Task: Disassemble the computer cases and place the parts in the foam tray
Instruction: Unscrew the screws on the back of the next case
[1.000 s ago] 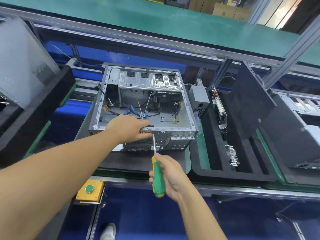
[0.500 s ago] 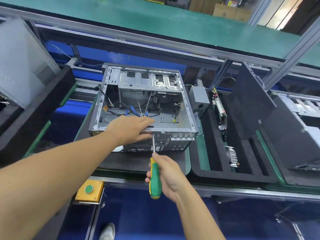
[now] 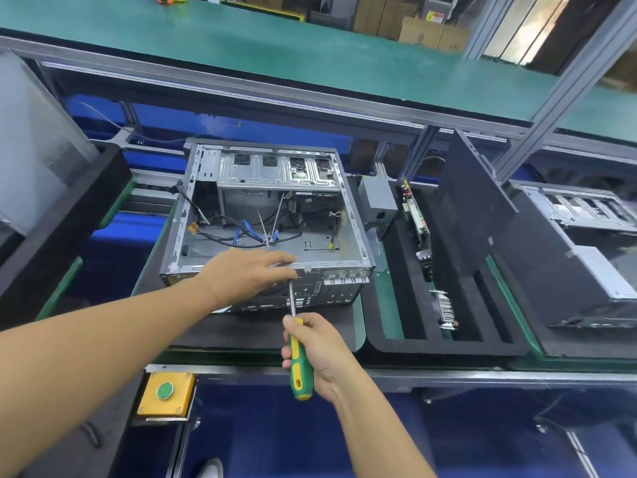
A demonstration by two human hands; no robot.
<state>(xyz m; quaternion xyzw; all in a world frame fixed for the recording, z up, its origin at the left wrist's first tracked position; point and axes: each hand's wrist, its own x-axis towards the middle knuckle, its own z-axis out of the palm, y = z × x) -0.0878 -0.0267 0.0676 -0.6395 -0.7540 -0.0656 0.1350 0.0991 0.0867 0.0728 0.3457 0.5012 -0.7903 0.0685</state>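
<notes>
Where the bench [image 3: 448,374] carries its load, the items stand as follows.

Computer case [image 3: 269,215]: grey steel, lying on its side with the open face up, at centre on a dark mat. Drive cage along the far edge. Loose black and blue cables [image 3: 241,236] on the floor of the shell, bundled with white ties.

Left hand [image 3: 248,274]: laid over the near rim of the case, fingers stretched out flat toward the right, gripping nothing that can be seen.

Right hand [image 3: 317,346]: fingers curled round the handle of the screwdriver, in front of the case.

Screwdriver [image 3: 298,360]: green and yellow handle, thin steel shaft pointing up at the rear panel of the case, tip just under the left fingertips.

Foam tray [image 3: 444,343]: black, slotted, just beside the case on its right. Contents: grey power supply [image 3: 377,205] at the far left corner; circuit board [image 3: 417,219] standing on edge in a slot; small finned metal part [image 3: 444,308] nearer the front; dark side panel [image 3: 472,208] leaning upright along the right part.

Second case [image 3: 582,208]: grey, further right, in another black tray.

Button box [image 3: 165,396]: yellow, green push-button, fixed below the bench front at left.
</notes>
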